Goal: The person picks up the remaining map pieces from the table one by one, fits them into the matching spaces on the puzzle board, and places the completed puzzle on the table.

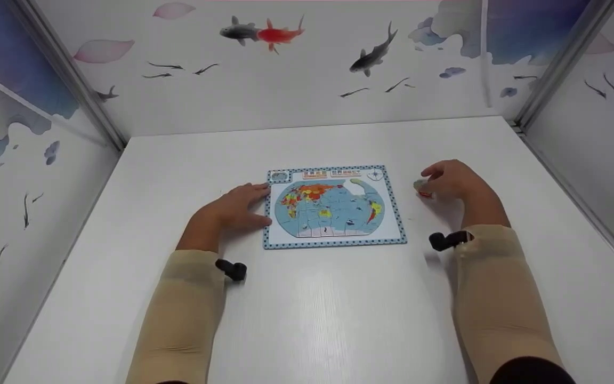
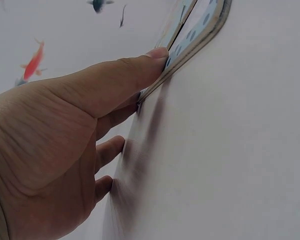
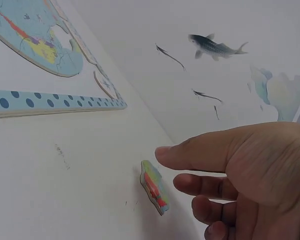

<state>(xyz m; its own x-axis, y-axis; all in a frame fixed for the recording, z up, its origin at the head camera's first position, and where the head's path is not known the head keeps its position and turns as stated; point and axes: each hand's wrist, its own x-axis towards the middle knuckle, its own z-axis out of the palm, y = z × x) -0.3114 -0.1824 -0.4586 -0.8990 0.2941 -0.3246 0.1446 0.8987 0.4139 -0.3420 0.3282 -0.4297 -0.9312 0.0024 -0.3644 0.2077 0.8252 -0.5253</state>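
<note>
A world map jigsaw puzzle (image 1: 333,242) lies flat on the white table, with a blue dotted border and a white gap at the upper right of its map. My left hand (image 1: 236,208) lies at the puzzle's left edge. In the left wrist view its thumb (image 2: 135,75) touches the border, while other fingertips rest on the tabletop. To the right of the board is a small green, yellow and red puzzle piece (image 3: 154,187). Close beside this piece, my right hand (image 1: 453,184) has its thumb and fingers apart and loosely bent, with a visible gap to the piece.
The white table (image 1: 307,320) is enclosed by side panels and a back panel (image 1: 307,90) printed with fish and petals. Metal posts (image 1: 568,64) stand at the back corners. Each wrist carries a black camera mount (image 1: 232,270).
</note>
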